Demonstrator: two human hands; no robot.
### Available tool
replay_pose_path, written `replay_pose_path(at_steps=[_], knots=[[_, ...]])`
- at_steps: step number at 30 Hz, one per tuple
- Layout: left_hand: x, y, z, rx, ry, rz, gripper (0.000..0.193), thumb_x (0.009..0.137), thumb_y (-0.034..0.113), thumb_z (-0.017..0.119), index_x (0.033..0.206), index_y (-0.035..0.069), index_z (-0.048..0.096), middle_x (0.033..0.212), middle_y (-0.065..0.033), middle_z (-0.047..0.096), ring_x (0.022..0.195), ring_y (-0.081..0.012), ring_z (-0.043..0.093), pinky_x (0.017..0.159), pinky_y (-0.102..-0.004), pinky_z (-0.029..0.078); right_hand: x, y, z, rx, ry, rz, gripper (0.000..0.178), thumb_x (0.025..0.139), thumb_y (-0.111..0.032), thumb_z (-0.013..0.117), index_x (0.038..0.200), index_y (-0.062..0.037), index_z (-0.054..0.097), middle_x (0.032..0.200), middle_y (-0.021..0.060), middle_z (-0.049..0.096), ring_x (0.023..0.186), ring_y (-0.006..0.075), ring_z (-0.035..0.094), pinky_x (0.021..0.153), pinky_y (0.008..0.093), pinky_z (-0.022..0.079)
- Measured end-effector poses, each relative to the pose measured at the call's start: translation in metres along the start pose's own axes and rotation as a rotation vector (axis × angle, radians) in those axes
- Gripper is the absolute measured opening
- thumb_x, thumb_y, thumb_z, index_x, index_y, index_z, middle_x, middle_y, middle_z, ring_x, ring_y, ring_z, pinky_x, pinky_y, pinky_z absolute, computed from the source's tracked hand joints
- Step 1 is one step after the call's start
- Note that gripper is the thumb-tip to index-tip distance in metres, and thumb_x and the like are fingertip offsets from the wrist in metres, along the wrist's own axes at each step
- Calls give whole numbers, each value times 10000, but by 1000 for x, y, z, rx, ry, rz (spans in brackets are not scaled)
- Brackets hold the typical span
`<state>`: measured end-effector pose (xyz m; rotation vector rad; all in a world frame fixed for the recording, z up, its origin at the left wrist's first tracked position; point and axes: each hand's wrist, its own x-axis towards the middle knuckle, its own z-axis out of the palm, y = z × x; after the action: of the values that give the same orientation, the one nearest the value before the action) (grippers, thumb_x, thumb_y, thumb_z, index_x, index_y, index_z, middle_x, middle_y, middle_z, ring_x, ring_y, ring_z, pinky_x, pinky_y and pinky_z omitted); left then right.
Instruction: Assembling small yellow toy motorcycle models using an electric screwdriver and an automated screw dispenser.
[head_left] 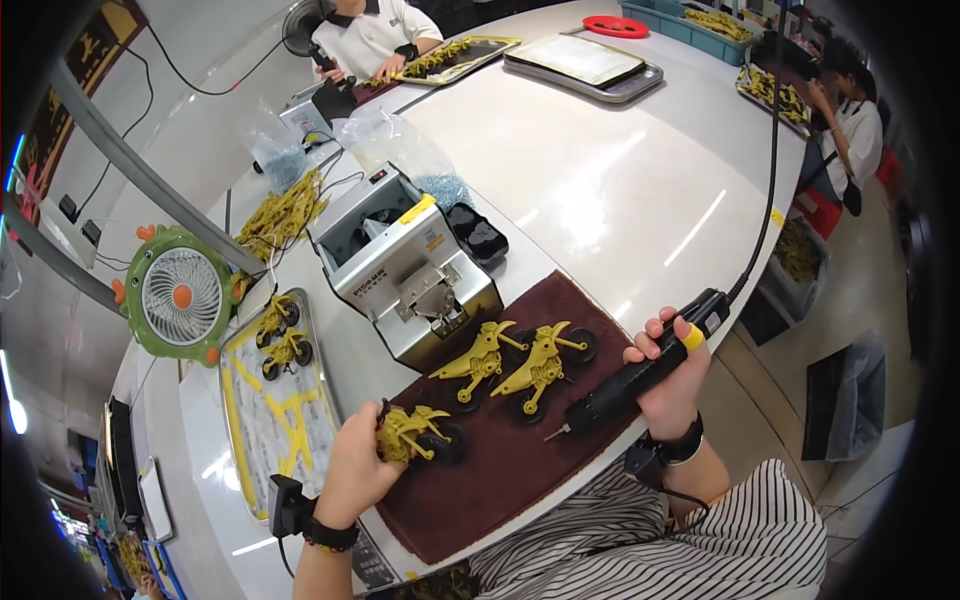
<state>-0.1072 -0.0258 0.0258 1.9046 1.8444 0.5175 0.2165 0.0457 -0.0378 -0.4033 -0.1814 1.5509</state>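
My left hand (358, 462) is closed on a yellow toy motorcycle (408, 432) with black wheels, at the left edge of a dark red mat (470, 510). Its fingertips are partly hidden behind the toy. My right hand (672, 378) grips a black electric screwdriver (640, 378), its bit pointing left over the mat's right part. Between the hands, two more yellow toy motorcycles, a left one (478, 362) and a right one (543, 368), lie on the mat with black wheels beside their frames.
A silver screw feeder (410, 275) stands behind the mat, a black tray (478, 232) beside it. To the left are a metal tray (240, 440) holding motorcycles, a green fan (180, 295) and a heap of yellow parts (285, 215). The screwdriver's cable (768, 200) hangs at right. Another person (375, 40) works across the table.
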Motion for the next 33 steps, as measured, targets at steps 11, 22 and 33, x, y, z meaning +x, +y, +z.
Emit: replay_pose_path(at_steps=[11, 22, 33], knots=[[-39, 43, 19, 154, -162, -80, 641, 692, 264, 729, 1157, -25, 395, 961, -200, 521, 864, -348, 553, 730, -387, 462, 0, 0, 6, 1, -2, -11, 121, 813, -190, 581, 889, -113, 526, 752, 19, 529, 613, 121, 459, 629, 295, 393], [-4, 101, 17, 444, 73, 189, 502, 718, 292, 636, 1127, 20, 531, 957, -110, 545, 917, -273, 493, 794, -384, 349, 1, 1, 3, -6, -25, -2, 109, 822, -186, 566, 894, -115, 527, 753, 12, 527, 613, 113, 459, 627, 289, 390], [53, 100, 76, 130, 84, 441, 511, 692, 138, 644, 1154, -16, 489, 879, -137, 538, 834, -300, 540, 760, -370, 421, 2, 4, -1, 10, -47, 4, 127, 825, -194, 564, 913, -110, 528, 762, 23, 525, 617, 123, 461, 633, 298, 389]])
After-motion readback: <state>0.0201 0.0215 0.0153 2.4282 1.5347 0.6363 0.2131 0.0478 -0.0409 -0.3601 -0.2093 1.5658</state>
